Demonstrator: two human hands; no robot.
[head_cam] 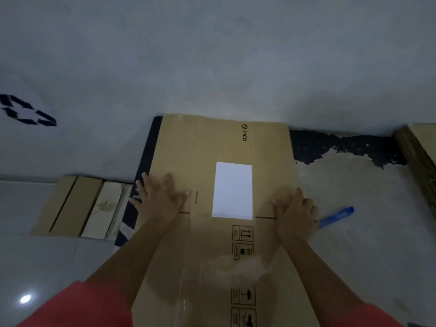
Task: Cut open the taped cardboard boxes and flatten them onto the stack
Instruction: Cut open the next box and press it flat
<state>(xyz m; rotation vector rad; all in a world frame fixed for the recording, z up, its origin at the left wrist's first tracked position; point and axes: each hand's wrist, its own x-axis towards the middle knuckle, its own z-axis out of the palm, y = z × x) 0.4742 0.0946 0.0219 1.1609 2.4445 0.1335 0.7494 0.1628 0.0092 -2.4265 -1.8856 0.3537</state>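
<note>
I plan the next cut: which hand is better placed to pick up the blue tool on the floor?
Right. The right hand rests on the flattened box near the blue tool; the left hand is on its opposite side.

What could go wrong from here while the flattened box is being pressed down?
The blue cutter lies on the floor right beside the right hand; its blade state cannot be told, so a sideways slip might meet it. The left hand presses at the left edge of the flattened PICO box, so the cardboard might shift sideways.
</note>
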